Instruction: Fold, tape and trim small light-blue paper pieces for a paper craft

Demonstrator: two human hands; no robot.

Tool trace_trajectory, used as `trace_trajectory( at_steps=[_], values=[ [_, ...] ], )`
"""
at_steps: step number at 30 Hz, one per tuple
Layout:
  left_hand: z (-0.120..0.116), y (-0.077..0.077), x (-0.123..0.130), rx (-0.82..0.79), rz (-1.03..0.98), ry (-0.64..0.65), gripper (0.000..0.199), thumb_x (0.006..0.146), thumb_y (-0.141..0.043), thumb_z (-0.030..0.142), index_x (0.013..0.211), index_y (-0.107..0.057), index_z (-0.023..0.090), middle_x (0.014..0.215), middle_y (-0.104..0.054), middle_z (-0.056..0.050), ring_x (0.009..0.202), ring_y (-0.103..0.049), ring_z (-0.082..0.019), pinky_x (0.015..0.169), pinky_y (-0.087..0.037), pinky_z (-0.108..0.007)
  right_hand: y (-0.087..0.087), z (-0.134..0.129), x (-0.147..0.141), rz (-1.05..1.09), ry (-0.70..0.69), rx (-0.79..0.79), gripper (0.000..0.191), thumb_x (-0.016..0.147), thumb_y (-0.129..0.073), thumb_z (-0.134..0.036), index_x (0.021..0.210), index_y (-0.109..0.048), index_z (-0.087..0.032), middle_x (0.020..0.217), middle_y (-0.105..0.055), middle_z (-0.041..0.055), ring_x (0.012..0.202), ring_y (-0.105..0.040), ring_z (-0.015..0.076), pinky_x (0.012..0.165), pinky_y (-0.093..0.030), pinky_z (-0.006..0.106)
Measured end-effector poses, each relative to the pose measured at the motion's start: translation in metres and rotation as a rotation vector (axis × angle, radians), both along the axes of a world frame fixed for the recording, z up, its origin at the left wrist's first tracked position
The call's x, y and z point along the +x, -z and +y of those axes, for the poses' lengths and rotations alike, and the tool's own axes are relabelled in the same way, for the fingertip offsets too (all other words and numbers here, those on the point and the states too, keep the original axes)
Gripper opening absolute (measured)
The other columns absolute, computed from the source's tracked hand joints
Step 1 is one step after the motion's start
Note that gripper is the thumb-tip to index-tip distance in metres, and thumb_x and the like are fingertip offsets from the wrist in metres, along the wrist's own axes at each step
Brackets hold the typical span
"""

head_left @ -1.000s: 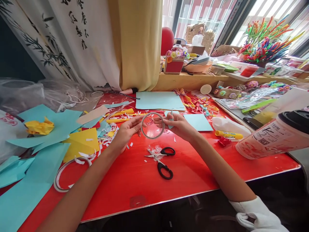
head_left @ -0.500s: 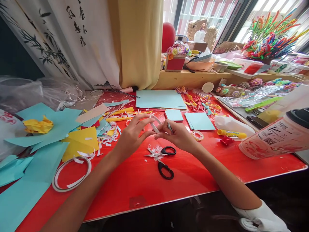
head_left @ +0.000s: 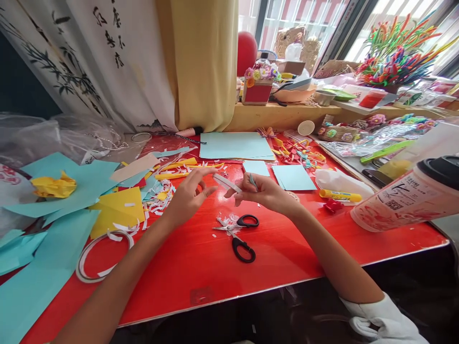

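My right hand [head_left: 267, 193] is closed, pinching one end of a narrow white strip [head_left: 226, 183] between thumb and fingers. A small light-blue piece [head_left: 253, 180] pokes out between its fingers. I cannot tell whether the strip is paper or tape. Left of it, my left hand [head_left: 190, 195] is open, thumb and fingers apart, just short of the strip's free end. Below both hands lie black-handled scissors [head_left: 238, 234] with spread blades, by small white scraps [head_left: 229, 220]. Partly behind my right hand is a small tape roll [head_left: 294, 196].
On the left, a large tape roll [head_left: 81, 265], blue paper [head_left: 60, 243], a yellow sheet [head_left: 120, 210] and cut scraps crowd the red table [head_left: 172, 282]. Blue squares [head_left: 294, 177], a yellow glue stick [head_left: 340, 195] and a tall cup [head_left: 401, 200] stand or lie to the right.
My left hand has let go of the white strip and drawn back left with its fingers spread. The strip now points left from my right hand. The view has shifted slightly.
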State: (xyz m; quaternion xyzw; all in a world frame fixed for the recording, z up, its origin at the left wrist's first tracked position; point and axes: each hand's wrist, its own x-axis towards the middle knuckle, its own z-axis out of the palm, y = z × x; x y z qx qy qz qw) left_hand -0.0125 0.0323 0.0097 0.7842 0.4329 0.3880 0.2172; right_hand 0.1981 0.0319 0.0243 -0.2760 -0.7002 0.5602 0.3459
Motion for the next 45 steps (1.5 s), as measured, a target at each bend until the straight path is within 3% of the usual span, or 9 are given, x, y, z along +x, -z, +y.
trace_trajectory(
  at_steps=[3,6,10,14,21,25,32,41,45],
  values=[
    [-0.005,-0.001,0.005,0.133,0.050,0.141,0.033,0.082,-0.050,0.031,0.115,-0.048,0.027,0.122,-0.046,-0.005,0.084,-0.051,-0.013,0.069,-0.043,-0.025,0.003,-0.003,-0.004,-0.080,0.051,0.078,0.032,0.077,-0.056,-0.024,0.063,-0.028,-0.020,0.082,-0.062,0.0021,0.069,-0.061,0.0137,0.066,-0.048,0.030],
    [-0.007,-0.002,0.007,0.182,0.061,0.139,0.017,0.083,-0.049,0.030,0.097,-0.056,0.023,0.104,-0.054,-0.004,0.084,-0.051,-0.014,0.070,-0.042,-0.025,0.003,-0.004,-0.004,-0.106,0.045,0.070,0.035,0.075,-0.059,-0.025,0.063,-0.027,-0.020,0.077,-0.062,0.0016,0.072,-0.062,0.0149,0.065,-0.048,0.030],
    [-0.004,-0.001,0.003,0.076,-0.039,-0.051,0.014,0.083,-0.048,0.032,0.080,-0.054,0.020,0.076,-0.054,0.000,0.063,-0.045,-0.011,0.060,-0.037,-0.024,-0.004,-0.004,0.001,-0.028,-0.052,-0.034,0.036,0.073,-0.063,-0.025,0.066,-0.028,-0.020,0.088,-0.062,0.0036,0.087,-0.061,0.0166,0.074,-0.049,0.031],
    [0.002,0.001,-0.002,-0.123,-0.201,-0.054,0.017,0.083,-0.047,0.035,0.088,-0.053,0.020,0.069,-0.049,0.002,0.053,-0.042,-0.010,0.052,-0.035,-0.023,-0.006,-0.001,0.004,0.024,-0.056,-0.070,0.035,0.072,-0.063,-0.025,0.066,-0.029,-0.021,0.090,-0.064,0.0036,0.089,-0.060,0.0169,0.079,-0.048,0.035],
    [-0.004,0.007,0.005,0.189,0.145,-0.033,0.030,0.086,-0.041,0.028,0.114,-0.051,0.024,0.117,-0.051,-0.006,0.068,-0.051,-0.010,0.070,-0.042,-0.025,0.003,-0.004,-0.006,0.039,0.003,-0.063,0.036,0.074,-0.061,-0.025,0.064,-0.027,-0.020,0.083,-0.062,0.0023,0.072,-0.061,0.0127,0.071,-0.050,0.030],
    [-0.007,0.012,0.006,0.347,0.230,0.053,0.025,0.086,-0.041,0.027,0.105,-0.057,0.023,0.099,-0.063,-0.004,0.084,-0.056,-0.016,0.076,-0.041,-0.026,0.003,-0.004,-0.006,0.020,-0.025,-0.097,0.038,0.072,-0.063,-0.027,0.064,-0.027,-0.020,0.083,-0.062,0.0023,0.074,-0.062,0.0134,0.067,-0.049,0.029],
    [-0.004,0.005,0.004,0.122,0.023,-0.228,0.022,0.083,-0.047,0.035,0.094,-0.061,0.021,0.082,-0.065,0.000,0.068,-0.056,-0.013,0.064,-0.039,-0.021,-0.002,-0.002,0.000,-0.044,-0.237,-0.165,0.035,0.073,-0.062,-0.023,0.067,-0.028,-0.021,0.084,-0.064,0.0021,0.083,-0.061,0.0154,0.077,-0.048,0.033],
    [0.001,0.015,0.006,0.023,0.086,-0.136,0.024,0.084,-0.046,0.034,0.099,-0.057,0.020,0.089,-0.064,-0.002,0.074,-0.056,-0.015,0.070,-0.041,-0.025,0.001,-0.011,-0.007,0.039,-0.107,-0.114,0.039,0.073,-0.062,-0.024,0.062,-0.025,-0.021,0.071,-0.058,0.0005,0.078,-0.063,0.0164,0.069,-0.050,0.030],
    [0.000,0.016,0.008,0.143,0.180,-0.074,0.030,0.085,-0.043,0.026,0.114,-0.050,0.020,0.111,-0.055,-0.006,0.089,-0.054,-0.016,0.087,-0.040,-0.032,0.004,-0.011,-0.008,-0.070,-0.073,-0.050,0.042,0.071,-0.065,-0.028,0.061,-0.024,-0.021,0.066,-0.050,-0.0009,0.083,-0.062,0.0182,0.064,-0.049,0.026]
  ],
)
